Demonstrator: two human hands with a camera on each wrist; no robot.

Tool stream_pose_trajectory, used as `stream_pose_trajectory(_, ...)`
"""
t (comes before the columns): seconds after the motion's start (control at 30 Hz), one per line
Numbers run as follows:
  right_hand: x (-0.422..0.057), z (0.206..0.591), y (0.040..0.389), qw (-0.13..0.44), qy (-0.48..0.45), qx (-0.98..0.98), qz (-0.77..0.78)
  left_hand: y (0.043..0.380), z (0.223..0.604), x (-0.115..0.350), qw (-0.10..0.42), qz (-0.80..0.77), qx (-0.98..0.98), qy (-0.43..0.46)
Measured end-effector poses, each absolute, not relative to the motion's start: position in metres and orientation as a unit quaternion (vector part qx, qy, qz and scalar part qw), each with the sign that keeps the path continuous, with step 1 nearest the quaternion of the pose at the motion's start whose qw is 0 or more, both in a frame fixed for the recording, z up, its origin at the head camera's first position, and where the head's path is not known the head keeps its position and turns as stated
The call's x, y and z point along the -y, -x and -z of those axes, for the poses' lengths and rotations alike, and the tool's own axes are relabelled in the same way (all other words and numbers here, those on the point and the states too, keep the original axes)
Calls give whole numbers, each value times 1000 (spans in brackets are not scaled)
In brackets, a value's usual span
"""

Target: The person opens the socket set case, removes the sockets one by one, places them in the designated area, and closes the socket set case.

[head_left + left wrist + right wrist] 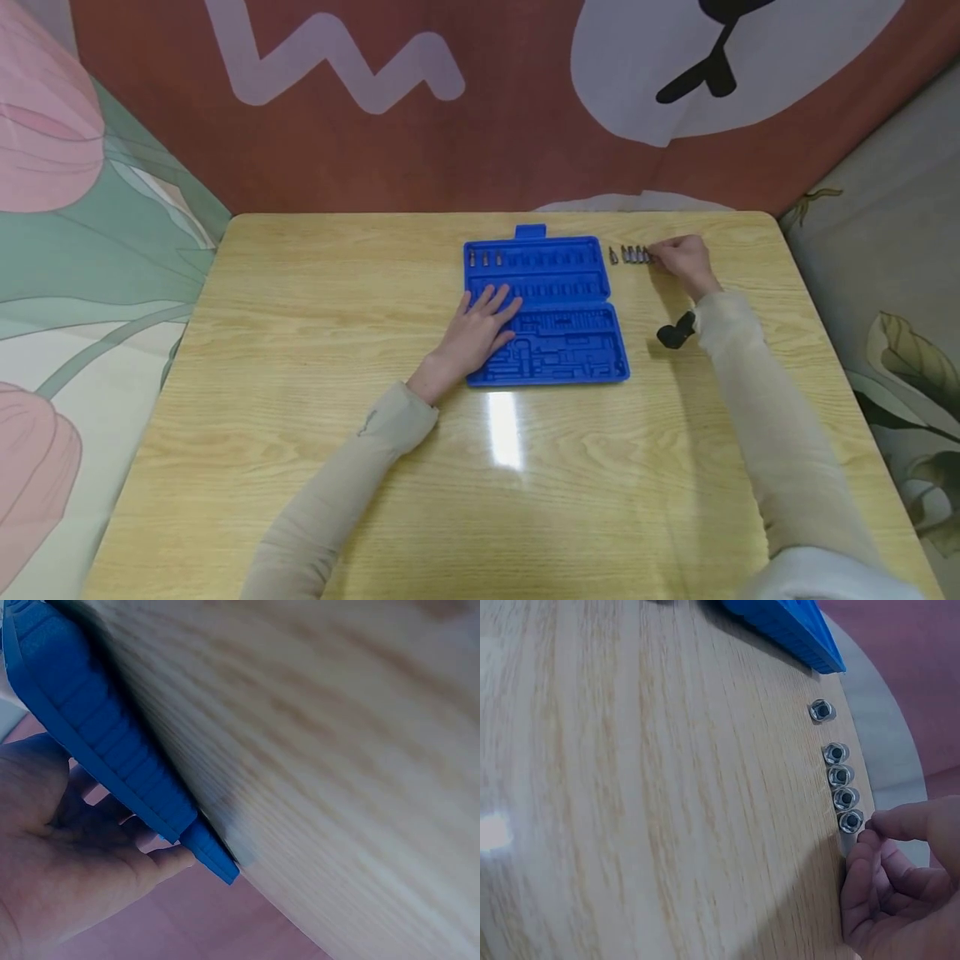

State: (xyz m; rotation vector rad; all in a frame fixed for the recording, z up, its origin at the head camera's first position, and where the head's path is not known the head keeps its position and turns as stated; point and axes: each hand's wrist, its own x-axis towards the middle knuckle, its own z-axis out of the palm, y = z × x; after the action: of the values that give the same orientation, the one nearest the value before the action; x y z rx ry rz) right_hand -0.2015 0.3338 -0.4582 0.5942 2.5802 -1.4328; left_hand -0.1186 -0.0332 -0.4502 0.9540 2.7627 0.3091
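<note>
A blue plastic tool case (567, 346) lies unfolded on the table. My left hand (471, 335) rests spread over its left side and hinge area, fingers on the moulded slots; the left wrist view shows this hand (82, 840) beside the case's outer wall (112, 739). Three small metal bits (485, 259) stand in the upper left slots. Right of the case, several small metal sockets (841, 776) form a row, with a single socket (822, 711) nearer the case. My right hand (684, 260) pinches at the row's far end, its fingertips largely hiding the socket there.
A black object (677, 331) shows beside the right wrist, by the sleeve cuff. The wooden table (300, 333) ends at a reddish-brown patterned backdrop (495, 158) just behind the case and sockets. Patterned cloth hangs on both sides.
</note>
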Motion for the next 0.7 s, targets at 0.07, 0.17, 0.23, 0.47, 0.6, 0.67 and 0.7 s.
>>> stream_pose_trajectory(0.07,-334,458,202,66,-196,-857,471,119,449,33,101,-104,-935,-323)
stream_pose_trajectory(0.17,-334,458,202,71,-199,-858,469,118,448,33,104,-102,-935,-323)
stream_pose_trajectory(0.23,-333,457,201,74,-199,-858,467,118,447,33,107,-102,-935,-323)
stream_pose_trajectory(0.47,-334,455,200,66,-185,-858,474,119,448,31,106,-101,-936,-322)
stream_pose_trajectory(0.6,-326,446,199,80,-164,-845,503,119,450,32,108,-97,-936,-319)
stream_pose_trajectory(0.67,-318,440,201,86,-144,-842,513,118,450,32,110,-98,-937,-318)
stream_pose_trajectory(0.7,-313,436,202,89,-134,-842,516,118,451,32,109,-97,-937,-319)
